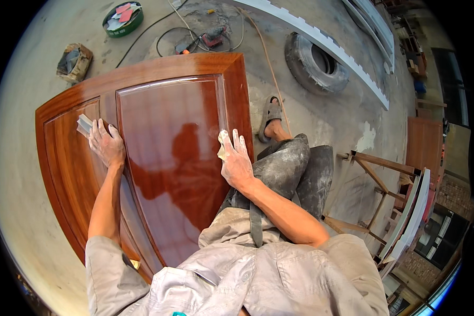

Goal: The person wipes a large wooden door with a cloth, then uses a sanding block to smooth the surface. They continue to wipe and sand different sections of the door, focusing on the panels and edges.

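A glossy red-brown wooden door panel point(179, 168) with raised frames lies in front of me. On its left section, my left hand point(107, 143) rests with its fingers against a grey, block-like folded piece of sandpaper point(83, 125). My right hand point(236, 160) presses a crumpled cream-coloured sheet point(221, 145) on the moulding along the right side of the panel. Whether that sheet is paper or cloth I cannot tell. White dust coats the fingers of both hands.
Beyond the door are a green tub point(122, 29) of coloured sheets, a torn box point(74, 62), and a red power tool point(213, 38) amid cables. A tyre point(317, 63) lies beside a long pale notched strip point(326, 45). Wooden frames point(384, 168) stand at right.
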Motion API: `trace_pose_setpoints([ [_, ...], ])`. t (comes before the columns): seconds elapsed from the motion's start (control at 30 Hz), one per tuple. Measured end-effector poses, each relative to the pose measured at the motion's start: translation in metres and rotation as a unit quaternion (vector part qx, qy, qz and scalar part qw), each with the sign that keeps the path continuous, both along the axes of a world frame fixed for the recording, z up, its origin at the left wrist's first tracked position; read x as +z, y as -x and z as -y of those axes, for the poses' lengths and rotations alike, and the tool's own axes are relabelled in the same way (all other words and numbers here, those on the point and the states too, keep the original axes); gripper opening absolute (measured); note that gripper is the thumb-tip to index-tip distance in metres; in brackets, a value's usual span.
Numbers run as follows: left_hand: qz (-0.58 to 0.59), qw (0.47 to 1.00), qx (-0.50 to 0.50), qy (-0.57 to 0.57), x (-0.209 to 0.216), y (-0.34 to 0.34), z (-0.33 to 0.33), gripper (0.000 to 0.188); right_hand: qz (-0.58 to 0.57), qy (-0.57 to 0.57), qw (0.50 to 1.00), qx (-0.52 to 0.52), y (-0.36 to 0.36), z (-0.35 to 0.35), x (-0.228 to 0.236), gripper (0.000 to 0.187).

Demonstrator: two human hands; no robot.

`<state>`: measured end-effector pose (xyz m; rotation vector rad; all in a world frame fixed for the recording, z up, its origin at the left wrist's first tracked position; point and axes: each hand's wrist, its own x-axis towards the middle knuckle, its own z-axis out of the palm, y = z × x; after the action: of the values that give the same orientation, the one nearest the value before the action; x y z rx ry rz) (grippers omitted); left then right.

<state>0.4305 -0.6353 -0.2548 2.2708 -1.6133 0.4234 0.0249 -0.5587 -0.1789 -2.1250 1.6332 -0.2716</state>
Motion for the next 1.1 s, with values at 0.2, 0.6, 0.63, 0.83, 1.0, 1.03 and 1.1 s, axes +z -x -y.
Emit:
trace_pose_setpoints([
  [0.2, 0.009, 1.000, 0.014, -0.008, 0.001, -0.006, -0.003, 0.049, -0.030, -0.019, 0.999, 0.028, 0.008, -0.041, 0.004, 0.069],
  [0.6, -0.003, 1.000, 0.004, -0.002, 0.004, -0.002, -0.005, 0.049, -0.019, 0.029, 0.999, 0.019, -0.001, 0.026, 0.000, 0.069],
  [0.63, -0.006, 1.000, -0.001, 0.001, 0.004, 0.002, -0.002, 0.049, -0.020, 0.051, 0.998, 0.013, -0.001, 0.062, -0.003, 0.069],
  [0.83, -0.006, 1.000, 0.016, -0.007, 0.006, 0.001, -0.007, 0.049, -0.017, 0.013, 0.999, 0.033, 0.008, 0.016, -0.011, 0.078],
  [1.0, -0.016, 1.000, 0.007, -0.009, 0.013, 0.012, 0.001, 0.050, -0.042, 0.100, 0.993, 0.038, 0.001, 0.131, -0.008, 0.070],
  [1.03, -0.016, 1.000, 0.011, -0.013, 0.012, 0.011, -0.001, 0.049, -0.072, 0.095, 0.993, 0.022, -0.004, 0.155, -0.011, 0.071],
  [1.1, -0.015, 1.000, 0.019, -0.020, 0.012, 0.007, -0.004, 0.049, -0.076, 0.076, 0.993, 0.051, -0.008, 0.143, -0.010, 0.073],
])
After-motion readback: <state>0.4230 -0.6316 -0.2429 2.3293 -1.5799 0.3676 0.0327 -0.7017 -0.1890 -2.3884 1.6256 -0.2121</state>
